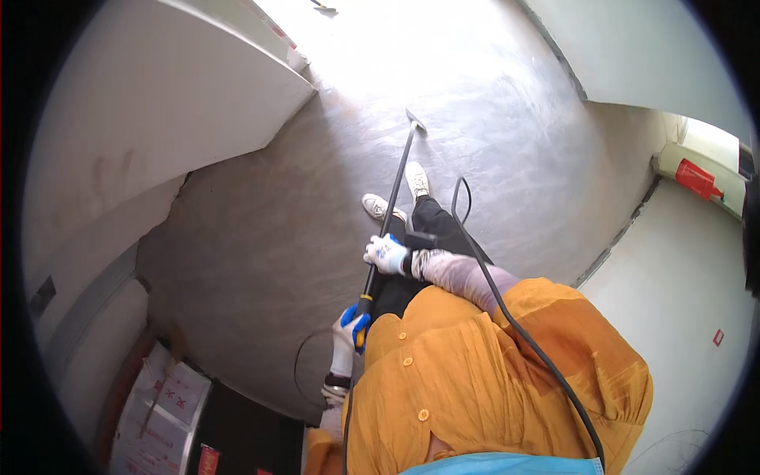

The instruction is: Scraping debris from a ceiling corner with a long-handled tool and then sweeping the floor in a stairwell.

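My right hand (pixel 386 254), in a white glove with blue on it, grips the middle of a long black pole (pixel 399 184). Lower on the same pole, by its grip with yellow parts, my left hand (pixel 351 329) is closed in a white and blue glove. The pole slants away past my shoes to a narrow flat head (pixel 417 121) resting on the smooth grey floor (pixel 504 178). A black cable (pixel 496 291) loops over my right forearm and down my orange shirt. Whether it joins the pole cannot be told.
Pale walls stand at left (pixel 166 83) and right (pixel 671 255). Stacked white cartons (pixel 160 415) lie at lower left beside a dark area. Red items (pixel 697 178) hang at a ledge on the right. Another flat tool head (pixel 325 9) touches the bright floor far ahead.
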A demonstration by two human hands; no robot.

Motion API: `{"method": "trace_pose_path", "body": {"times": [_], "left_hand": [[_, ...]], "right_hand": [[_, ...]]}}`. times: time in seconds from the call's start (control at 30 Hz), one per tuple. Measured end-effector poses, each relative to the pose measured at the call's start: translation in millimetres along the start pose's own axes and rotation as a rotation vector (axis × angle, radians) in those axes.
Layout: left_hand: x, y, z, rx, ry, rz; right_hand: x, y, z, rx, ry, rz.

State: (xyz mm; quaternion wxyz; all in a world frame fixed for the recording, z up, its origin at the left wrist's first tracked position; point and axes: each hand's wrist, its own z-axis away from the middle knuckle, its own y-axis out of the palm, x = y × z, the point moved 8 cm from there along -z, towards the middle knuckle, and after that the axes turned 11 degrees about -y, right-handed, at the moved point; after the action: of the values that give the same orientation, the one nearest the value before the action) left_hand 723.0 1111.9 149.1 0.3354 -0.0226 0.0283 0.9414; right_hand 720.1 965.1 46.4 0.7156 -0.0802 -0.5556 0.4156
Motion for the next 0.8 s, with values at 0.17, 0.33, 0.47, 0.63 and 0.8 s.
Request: {"method": "trace_pose_path", "body": {"times": [0.17, 0.33, 0.47, 0.63, 0.8], "left_hand": [[-36.1, 53.3, -8.2, 0.001, 0.029, -0.030], [-86.9, 115.5, 0.0, 0.005, -0.035, -0.069], [-35.5, 55.4, 10.6, -0.085, 0.026, -0.126], [-71.2, 93.3, 29.0, -0.047, 0.059, -0.128], [-112.9, 162.9, -5.1, -0.014, -0.022, -0.102]], "right_hand": [[-61.0, -18.8, 31.2, -0.341, -0.036, 0.100], [-122.0, -58.9, 53.3, -0.428, 0.174, -0.066], [-45.1, -34.7, 47.4, -0.159, 0.040, 0.009], [-58.4, -60.0, 65.4, -0.282, 0.027, -0.033], [-156.6, -78.7, 90.2, -0.215, 0.145, -0.047]]}}
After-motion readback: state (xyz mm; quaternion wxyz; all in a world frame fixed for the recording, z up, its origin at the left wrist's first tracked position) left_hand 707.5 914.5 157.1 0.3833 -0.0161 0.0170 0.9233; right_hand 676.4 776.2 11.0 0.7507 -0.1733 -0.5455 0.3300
